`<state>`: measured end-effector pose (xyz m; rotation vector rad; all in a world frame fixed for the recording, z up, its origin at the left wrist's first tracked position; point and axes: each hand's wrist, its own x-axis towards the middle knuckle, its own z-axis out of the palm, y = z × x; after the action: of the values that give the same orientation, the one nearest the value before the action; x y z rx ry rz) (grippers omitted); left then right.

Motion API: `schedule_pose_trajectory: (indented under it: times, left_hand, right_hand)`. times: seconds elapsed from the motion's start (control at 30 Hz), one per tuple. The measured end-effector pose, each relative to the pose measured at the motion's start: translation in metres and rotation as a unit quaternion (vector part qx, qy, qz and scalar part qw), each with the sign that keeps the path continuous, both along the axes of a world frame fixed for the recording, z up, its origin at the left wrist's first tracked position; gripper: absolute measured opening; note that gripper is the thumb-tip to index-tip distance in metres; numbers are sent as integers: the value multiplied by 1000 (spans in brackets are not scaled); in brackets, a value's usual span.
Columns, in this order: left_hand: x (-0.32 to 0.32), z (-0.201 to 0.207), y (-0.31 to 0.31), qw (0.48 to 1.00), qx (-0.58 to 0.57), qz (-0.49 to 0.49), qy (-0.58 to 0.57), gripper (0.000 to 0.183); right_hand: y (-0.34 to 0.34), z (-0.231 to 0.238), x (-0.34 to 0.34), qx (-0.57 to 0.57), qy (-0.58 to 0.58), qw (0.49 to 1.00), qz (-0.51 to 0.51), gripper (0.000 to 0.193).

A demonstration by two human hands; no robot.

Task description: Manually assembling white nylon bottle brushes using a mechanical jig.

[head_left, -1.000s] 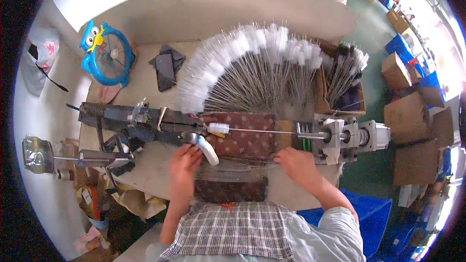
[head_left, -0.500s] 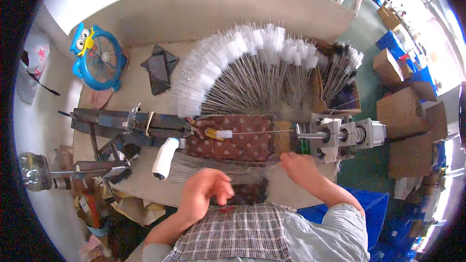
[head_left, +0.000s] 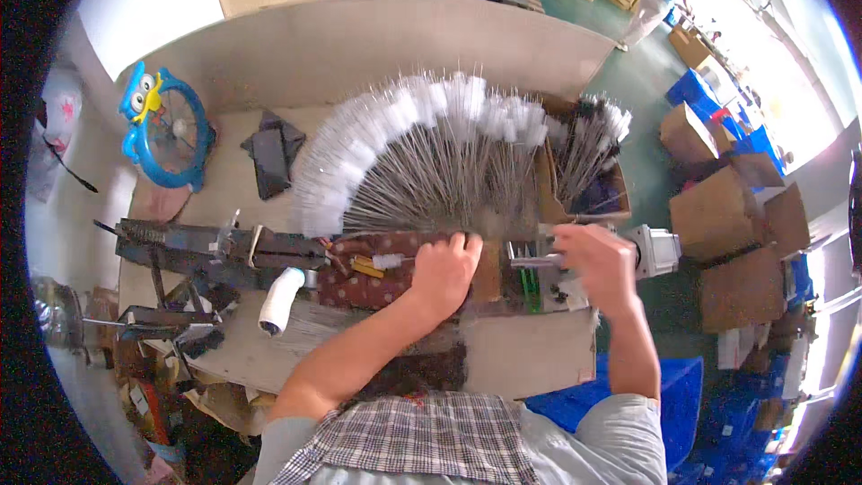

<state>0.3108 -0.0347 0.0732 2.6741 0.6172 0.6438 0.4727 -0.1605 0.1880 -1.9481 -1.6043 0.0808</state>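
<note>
A small wire brush with white bristles (head_left: 388, 261) lies on a brown dotted cloth (head_left: 346, 287) beside a yellow clip-like piece (head_left: 365, 268). My left hand (head_left: 446, 269) is closed over the brush's wire stem at the right end of the cloth, hiding most of that wire. My right hand (head_left: 597, 260) is over the spindle machine (head_left: 654, 251), its fingers bent and smeared by motion. Just left of it, the metal prongs of the spindle (head_left: 530, 256) stick out. What the right fingers touch is hidden.
Behind the cloth fans a large heap of white-bristled wire brushes (head_left: 395, 112). Dark brushes (head_left: 593, 130) stand in a carton (head_left: 606, 211). A white-wrapped handle (head_left: 282, 301), a phone (head_left: 269, 162) and a blue cartoon fan (head_left: 175, 130) are to the left. Far right, a person (head_left: 660, 4) stands near boxes.
My left hand has moved up and right from near my body onto the brush's stem. My right hand has risen from the machine's front edge to the spindle. The whole view has shifted.
</note>
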Motion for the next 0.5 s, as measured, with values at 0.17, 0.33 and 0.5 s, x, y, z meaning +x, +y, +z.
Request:
schedule_pose_trajectory:
  times: [0.17,0.33,0.5]
  left_hand:
    - [10,-26,14,988,102,20,118,6]
    - [30,20,64,955,280,66,67,4]
    - [-40,1,59,973,208,102,-12,22]
  right_hand:
    - [33,-42,-9,42,40,998,31,21]
    - [44,-68,-3,-68,-5,997,38,11]
    - [48,-46,-5,-7,52,988,147,9]
